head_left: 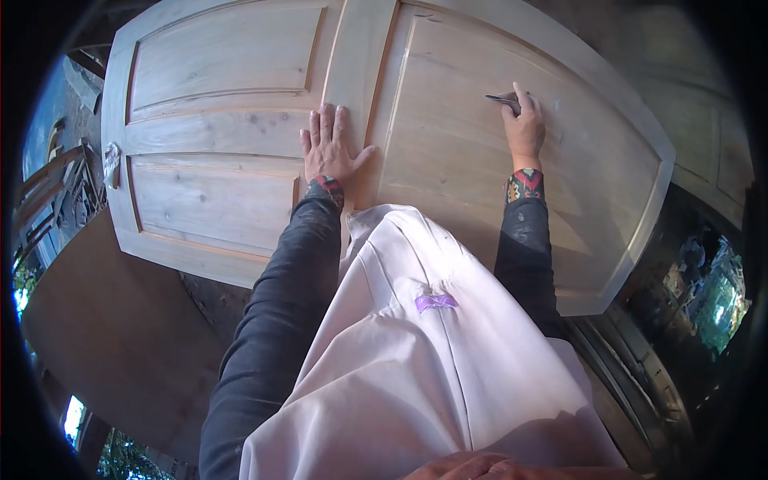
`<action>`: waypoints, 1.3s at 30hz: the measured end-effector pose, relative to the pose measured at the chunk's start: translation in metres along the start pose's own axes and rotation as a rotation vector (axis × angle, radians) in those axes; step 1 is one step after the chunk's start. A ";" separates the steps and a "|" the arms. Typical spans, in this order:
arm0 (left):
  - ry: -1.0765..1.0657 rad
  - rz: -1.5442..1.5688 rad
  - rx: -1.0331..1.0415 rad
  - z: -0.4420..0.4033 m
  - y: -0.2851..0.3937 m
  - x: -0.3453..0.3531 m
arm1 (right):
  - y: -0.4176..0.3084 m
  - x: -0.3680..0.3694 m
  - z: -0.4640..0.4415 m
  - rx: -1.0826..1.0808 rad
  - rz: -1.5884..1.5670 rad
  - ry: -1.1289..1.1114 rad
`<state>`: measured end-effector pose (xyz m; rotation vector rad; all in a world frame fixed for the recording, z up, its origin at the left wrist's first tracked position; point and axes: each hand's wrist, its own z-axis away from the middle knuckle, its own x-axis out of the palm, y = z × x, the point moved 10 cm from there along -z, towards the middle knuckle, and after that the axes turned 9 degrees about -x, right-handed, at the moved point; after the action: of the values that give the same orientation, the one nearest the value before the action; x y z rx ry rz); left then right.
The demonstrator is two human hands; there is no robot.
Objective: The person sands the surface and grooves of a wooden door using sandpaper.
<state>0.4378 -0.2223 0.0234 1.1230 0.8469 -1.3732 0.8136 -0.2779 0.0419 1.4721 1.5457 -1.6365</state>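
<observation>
The left hand (326, 157) is lying flat on the wooden door (352, 88), its grip wide, 5 digits spreading over the lower end of the upright strip between the panels. The right hand (524, 130) is reaching over the large panel (472, 160) — its grip narrow, holding a thin dark tool (502, 100) whose tip is pointing left, toward the middle of the door. What kind of tool it is cannot be told. The door is lying in front of the person, with 2 smaller panels showing on the left side. A crumpled whitish piece (112, 166) is resting at the door's left edge, and a pale apron (400, 320) with 1 purple patch (436, 302) is hanging between the 2 dark sleeves.
</observation>
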 end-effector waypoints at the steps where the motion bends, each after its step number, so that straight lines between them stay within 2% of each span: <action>1: -0.005 -0.001 -0.002 0.000 0.000 -0.001 | -0.001 0.003 0.000 0.002 -0.041 -0.041; 4: -0.056 -0.008 -0.018 -0.003 -0.002 0.003 | -0.015 -0.006 0.012 -0.159 0.166 0.177; 10: -0.045 0.008 -0.016 -0.004 -0.002 0.006 | 0.004 0.009 0.018 -0.046 0.164 0.130; 14: -0.066 0.008 -0.008 -0.003 0.000 0.004 | 0.004 0.014 0.016 -0.089 0.148 0.097; 17: -0.082 0.037 -0.002 -0.003 0.000 0.002 | -0.003 0.003 -0.003 -0.122 0.084 0.165; 20: -0.065 0.059 0.022 -0.003 -0.003 0.007 | -0.020 -0.002 -0.052 -0.107 0.189 0.056; 21: -0.063 0.068 0.023 -0.005 -0.003 0.008 | -0.028 -0.004 -0.071 -0.212 0.140 0.100; 23: -0.071 0.088 0.024 -0.004 -0.004 0.009 | -0.042 -0.004 -0.104 -0.270 0.021 0.085; 26: -0.142 0.087 0.003 -0.005 -0.005 0.011 | -0.049 0.018 -0.144 -0.361 0.129 -0.071; 29: -0.161 0.125 0.000 -0.003 -0.005 0.010 | -0.026 0.052 -0.154 -0.428 0.151 -0.218; 30: -0.167 0.119 -0.006 -0.005 -0.007 0.011 | -0.029 0.057 -0.154 -0.409 0.100 -0.198; 32: -0.167 0.130 -0.015 -0.009 -0.010 0.009 | -0.040 0.062 -0.148 -0.365 -0.004 -0.162; 37: -0.131 0.148 -0.001 -0.005 -0.009 0.015 | -0.164 0.114 -0.149 -0.549 -0.142 0.042; 39: -0.139 0.133 -0.015 -0.006 -0.011 0.014 | -0.173 0.118 -0.152 -0.525 -0.101 0.031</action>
<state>0.4287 -0.2198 0.0070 1.0401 0.6697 -1.3162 0.6835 -0.0542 0.0409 1.1512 1.9066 -1.1311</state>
